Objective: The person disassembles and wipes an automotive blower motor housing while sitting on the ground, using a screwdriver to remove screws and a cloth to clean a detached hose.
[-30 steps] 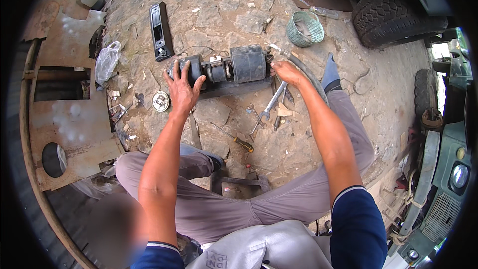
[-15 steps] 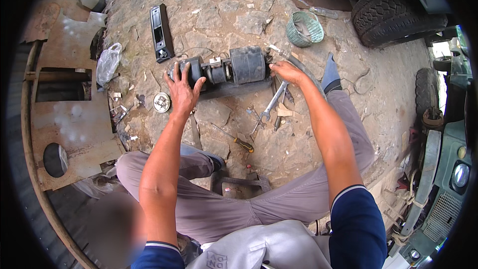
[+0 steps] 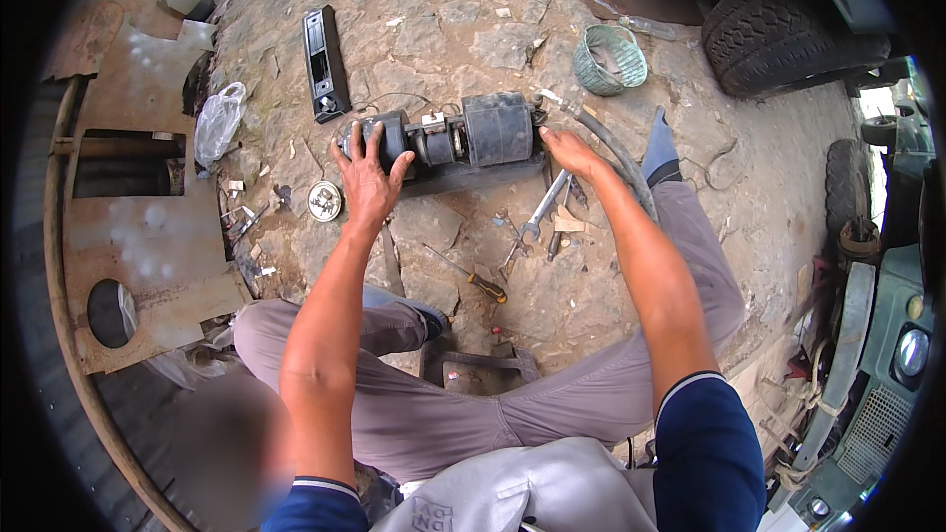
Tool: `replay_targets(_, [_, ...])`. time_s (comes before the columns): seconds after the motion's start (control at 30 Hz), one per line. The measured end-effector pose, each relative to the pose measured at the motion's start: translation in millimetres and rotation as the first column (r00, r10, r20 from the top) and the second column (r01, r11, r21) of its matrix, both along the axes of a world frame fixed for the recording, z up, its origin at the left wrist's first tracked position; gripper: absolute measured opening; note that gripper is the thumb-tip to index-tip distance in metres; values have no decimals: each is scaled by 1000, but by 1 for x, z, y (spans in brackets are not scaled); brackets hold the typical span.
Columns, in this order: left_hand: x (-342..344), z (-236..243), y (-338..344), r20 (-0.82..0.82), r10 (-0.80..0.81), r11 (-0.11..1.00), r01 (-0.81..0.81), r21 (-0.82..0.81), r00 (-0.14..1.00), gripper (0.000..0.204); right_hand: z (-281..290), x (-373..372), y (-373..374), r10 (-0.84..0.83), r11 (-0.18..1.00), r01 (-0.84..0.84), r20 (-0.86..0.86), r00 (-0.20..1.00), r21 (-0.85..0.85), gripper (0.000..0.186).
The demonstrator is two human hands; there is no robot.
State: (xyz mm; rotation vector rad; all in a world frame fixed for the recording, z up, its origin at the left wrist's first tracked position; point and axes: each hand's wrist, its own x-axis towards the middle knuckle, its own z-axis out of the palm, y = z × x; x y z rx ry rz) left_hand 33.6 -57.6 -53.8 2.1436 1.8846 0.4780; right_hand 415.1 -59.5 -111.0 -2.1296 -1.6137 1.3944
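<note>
Ends and edges lost to view around the black cylindrical unit (image 3: 498,128).
The unit's left end is partly covered by the left hand (image 3: 370,182), and whatever is met by the fingertips of the right hand (image 3: 570,152) at the other end is too small to be told. The upper end of the wrench (image 3: 547,201) is hidden near that hand. The bits in the round dish (image 3: 324,201) cannot be made out. The sleeves (image 3: 711,448) are cut off by the lower edge, the green vehicle (image 3: 902,281) by the dark rim; a lower-left patch is blurred.

A dusty black cylindrical motor assembly (image 3: 434,148) lies crosswise on stony ground (image 3: 424,44).
</note>
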Motion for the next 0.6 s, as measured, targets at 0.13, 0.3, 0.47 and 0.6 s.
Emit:
replay_targets(0.13, [-8,-3,-2,-10,6,1000,-6,2,1000,75,16,-27,-3,86,972,-144,292,952,184,43])
replay_targets(0.3, [-3,-3,-3,2,3,1000,-2,-9,1000,75,22,-38,-19,54,839,-344,565,823,421,27])
replay_targets(0.47, [-7,-4,-2,-20,4,1000,-3,19,1000,75,23,-22,-12,9,983,-46,203,979,178,45])
replay_targets(0.6, [-7,-6,2,-12,-23,999,24,44,1000,75,-5,-5,-9,-120,981,146,-184,976,131,55])
